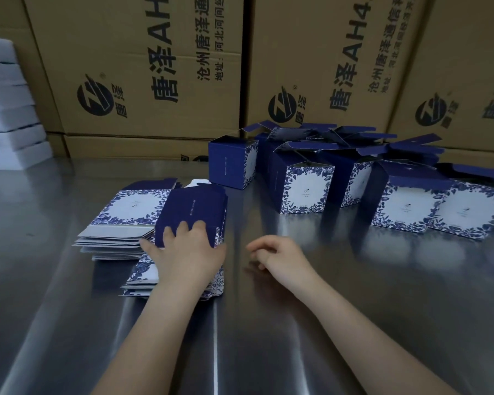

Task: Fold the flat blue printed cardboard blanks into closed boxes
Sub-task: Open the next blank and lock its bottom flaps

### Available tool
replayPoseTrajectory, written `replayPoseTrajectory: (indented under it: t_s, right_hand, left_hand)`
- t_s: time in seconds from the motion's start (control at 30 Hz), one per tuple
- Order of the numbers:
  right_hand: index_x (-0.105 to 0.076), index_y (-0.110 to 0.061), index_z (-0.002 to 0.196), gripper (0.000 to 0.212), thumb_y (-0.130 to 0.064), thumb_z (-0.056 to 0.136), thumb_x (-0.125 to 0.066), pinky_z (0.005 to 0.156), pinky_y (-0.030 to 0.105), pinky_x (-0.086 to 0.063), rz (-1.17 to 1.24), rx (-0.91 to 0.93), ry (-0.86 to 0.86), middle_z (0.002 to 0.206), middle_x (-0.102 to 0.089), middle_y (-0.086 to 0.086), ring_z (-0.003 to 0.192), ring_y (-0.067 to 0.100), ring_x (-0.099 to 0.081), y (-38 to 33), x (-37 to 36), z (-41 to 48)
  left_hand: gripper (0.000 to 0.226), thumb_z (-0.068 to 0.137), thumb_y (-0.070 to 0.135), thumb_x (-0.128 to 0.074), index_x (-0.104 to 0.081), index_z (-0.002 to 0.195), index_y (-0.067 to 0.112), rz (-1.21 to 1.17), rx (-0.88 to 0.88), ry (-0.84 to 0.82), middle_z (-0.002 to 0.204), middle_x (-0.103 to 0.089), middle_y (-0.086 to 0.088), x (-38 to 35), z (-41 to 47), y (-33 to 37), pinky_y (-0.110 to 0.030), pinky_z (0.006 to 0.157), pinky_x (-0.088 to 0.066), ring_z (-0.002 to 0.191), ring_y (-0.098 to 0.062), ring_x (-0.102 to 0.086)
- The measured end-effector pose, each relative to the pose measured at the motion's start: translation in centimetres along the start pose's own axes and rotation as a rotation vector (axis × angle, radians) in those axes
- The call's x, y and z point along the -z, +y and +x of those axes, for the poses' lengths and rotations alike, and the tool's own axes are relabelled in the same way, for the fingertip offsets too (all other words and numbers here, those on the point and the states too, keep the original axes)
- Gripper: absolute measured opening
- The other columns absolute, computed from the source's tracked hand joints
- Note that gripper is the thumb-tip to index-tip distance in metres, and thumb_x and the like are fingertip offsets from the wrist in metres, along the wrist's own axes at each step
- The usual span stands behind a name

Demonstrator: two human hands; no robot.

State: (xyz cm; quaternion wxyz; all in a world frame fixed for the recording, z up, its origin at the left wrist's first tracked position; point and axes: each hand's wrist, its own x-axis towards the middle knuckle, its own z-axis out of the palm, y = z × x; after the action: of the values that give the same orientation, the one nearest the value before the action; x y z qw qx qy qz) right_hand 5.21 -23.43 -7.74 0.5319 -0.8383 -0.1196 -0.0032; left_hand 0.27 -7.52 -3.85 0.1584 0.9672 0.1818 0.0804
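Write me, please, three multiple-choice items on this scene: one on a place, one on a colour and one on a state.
1. Where do the flat blanks lie?
A. On a chair
B. On the table, under the left hand
C. Inside a drawer

2. What colour are the big cartons at the back?
A. Brown
B. Red
C. Green

3. How do the tops of the standing boxes look?
A. Taped shut
B. Crushed flat
C. Open, with flaps raised

Answers:
1 B: the left hand grips the top of the pile on the steel table.
2 A: they are plain brown card with black print.
3 C: blue flaps stick up above the boxes.
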Motion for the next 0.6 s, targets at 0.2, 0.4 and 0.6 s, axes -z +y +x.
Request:
replayPoseTrajectory:
  t_s: [0.2, 0.4, 0.6]
  right_hand:
    - [-0.069, -0.032, 0.074, 0.032, -0.005, 0.085, -0.057, 0.08, 0.023, -0.05, -0.033, 0.011, -0.092, 0.078, -0.069, -0.011, 0.065, -0.002, -0.057, -0.1, 0.6, -0.1]
    - [-0.069, -0.033, 0.073, 0.033, -0.005, 0.086, -0.056, 0.085, 0.027, -0.051, -0.03, -0.003, -0.115, 0.08, -0.069, -0.011, 0.07, 0.002, -0.058, -0.3, 0.6, -0.2]
    - [-0.067, -0.02, 0.096, 0.02, -0.01, 0.097, -0.05, 0.053, 0.01, -0.042, 0.15, -0.02, -0.088, 0.078, -0.067, -0.004, 0.052, 0.002, -0.054, -0.9, 0.8, -0.4]
  left_hand:
    - [0.054, 0.09, 0.052, -0.054, -0.051, 0.133, 0.021, 0.0, -0.038, 0.012, 0.14, -0.051, -0.005, 0.2, -0.2, -0.2, -0.05, 0.112, -0.03, 0.137, -0.033, -0.038]
    - [0.045, 0.089, 0.042, -0.058, -0.054, 0.129, 0.021, -0.102, -0.039, 0.029, 0.127, -0.058, -0.003, 0.7, -0.6, 0.1, -0.041, 0.1, -0.042, 0.125, -0.029, -0.047]
    - [0.034, 0.085, 0.036, -0.059, -0.062, 0.116, 0.021, -0.172, -0.07, 0.154, 0.108, -0.066, -0.002, 0.9, -1.9, 1.5, -0.033, 0.077, -0.039, 0.106, -0.028, -0.056]
